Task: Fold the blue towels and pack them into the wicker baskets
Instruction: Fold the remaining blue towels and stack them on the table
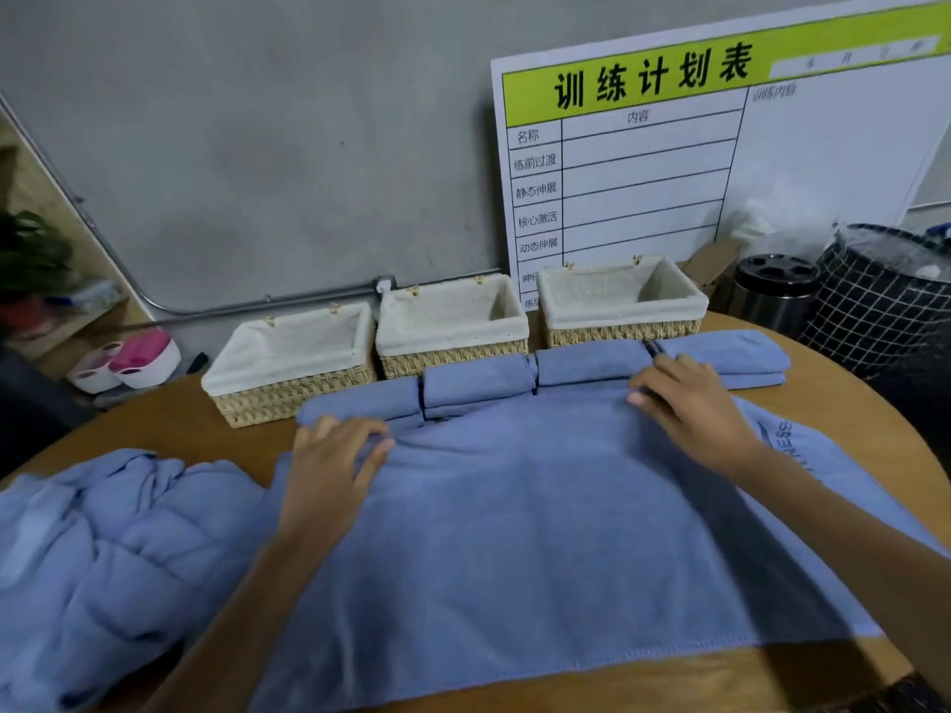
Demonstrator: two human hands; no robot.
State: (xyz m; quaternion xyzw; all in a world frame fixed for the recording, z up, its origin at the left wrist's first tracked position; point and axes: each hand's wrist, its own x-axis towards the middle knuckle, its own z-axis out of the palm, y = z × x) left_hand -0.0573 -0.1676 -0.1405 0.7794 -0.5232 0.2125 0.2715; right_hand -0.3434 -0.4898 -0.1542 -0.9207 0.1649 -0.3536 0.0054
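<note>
While a heap of crumpled blue towels point(98, 553) lies at the left edge of the round wooden table point(170, 424), a larger blue towel point(540, 532) is spread flat across the middle, its near hem running along the table's front edge. The left hand point(329, 470) rests on the spread towel's far left corner, fingers curled and pinching a bunched bit of the cloth. Behind it, three wicker baskets with white cloth liners stand in a row along the table's back: the left basket point(288, 362), the middle basket point(453, 326) and the right basket point(622, 301), none with a towel in it. Just in front of the baskets lies a row of folded blue towels point(478, 383), touching the far edge of the spread towel and running on to a stack point(731, 357) at the right. The right hand point(689, 403) lies on the spread towel's far right edge, fingers bent down onto the cloth; whether it pinches the fabric I cannot tell. Printed lettering point(782, 434) shows on the towel beyond that wrist. Against the wall leans a white board point(669, 162) with a green header, and a black mesh bin point(875, 301) stands at far right.
</note>
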